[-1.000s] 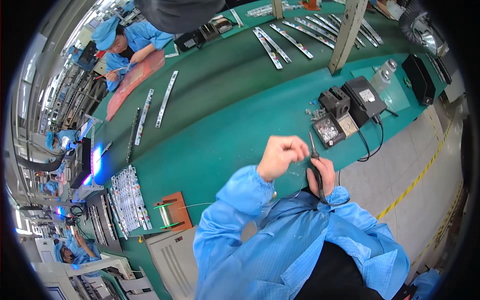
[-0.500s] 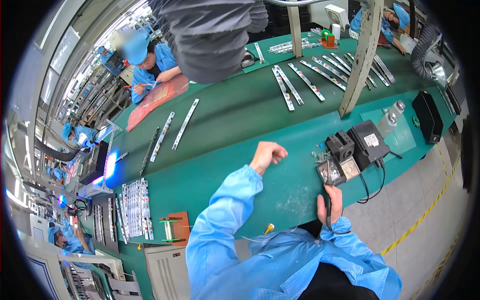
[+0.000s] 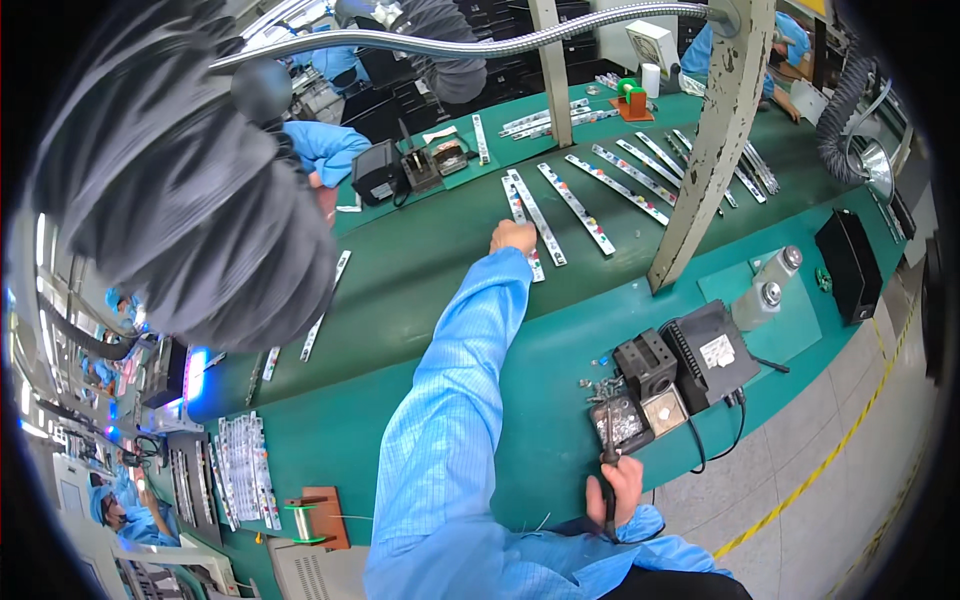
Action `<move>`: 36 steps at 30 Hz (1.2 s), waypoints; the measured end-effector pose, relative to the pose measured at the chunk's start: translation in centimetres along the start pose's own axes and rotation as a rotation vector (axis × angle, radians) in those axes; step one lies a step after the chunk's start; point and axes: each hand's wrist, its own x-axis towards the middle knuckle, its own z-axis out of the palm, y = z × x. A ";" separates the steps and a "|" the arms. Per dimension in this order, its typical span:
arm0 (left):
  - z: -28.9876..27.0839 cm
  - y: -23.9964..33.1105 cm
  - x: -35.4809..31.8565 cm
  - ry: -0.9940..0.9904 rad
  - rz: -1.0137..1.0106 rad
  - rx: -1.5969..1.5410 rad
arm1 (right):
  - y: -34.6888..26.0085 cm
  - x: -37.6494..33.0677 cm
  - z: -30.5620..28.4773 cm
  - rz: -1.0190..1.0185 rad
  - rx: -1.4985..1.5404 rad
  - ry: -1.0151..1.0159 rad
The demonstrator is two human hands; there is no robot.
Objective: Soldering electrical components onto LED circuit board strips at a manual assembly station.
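Note:
My left hand (image 3: 513, 237) reaches far across to the belt, its fingers closed over a narrow white circuit board strip (image 3: 536, 266) with small coloured parts. The hand hides the middle of that strip. A second strip (image 3: 540, 225) lies right beside it. Close to the near edge, my right hand (image 3: 625, 488) is closed around the dark handle of a soldering iron (image 3: 610, 455). The iron's front end points toward a small dark tray (image 3: 620, 424) of silvery bits, beside the soldering iron holder (image 3: 645, 362).
A black soldering station (image 3: 712, 350), clear bottles (image 3: 778, 268) and a black box (image 3: 848, 265) stand at right. A chipped metal post (image 3: 705, 170) rises from the bench. Stacked strips (image 3: 243, 470) and a solder spool (image 3: 303, 520) lie left. A grey hose (image 3: 190, 190) blocks the upper left.
My left hand has gone from above the near bench to the strip on the belt and closed on it. The view has shifted, and the hose covers more at left. My right hand still holds the iron.

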 end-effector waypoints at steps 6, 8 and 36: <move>0.6 2.5 1.6 0.067 -0.024 0.091 | 0.2 0.4 -0.2 0.047 0.004 -0.043; 0.1 1.8 2.8 0.052 -0.015 0.093 | 0.3 0.6 0.1 0.025 0.016 -0.057; 0.8 3.2 3.2 0.114 -0.011 0.119 | 0.7 0.9 0.5 -0.006 0.000 -0.003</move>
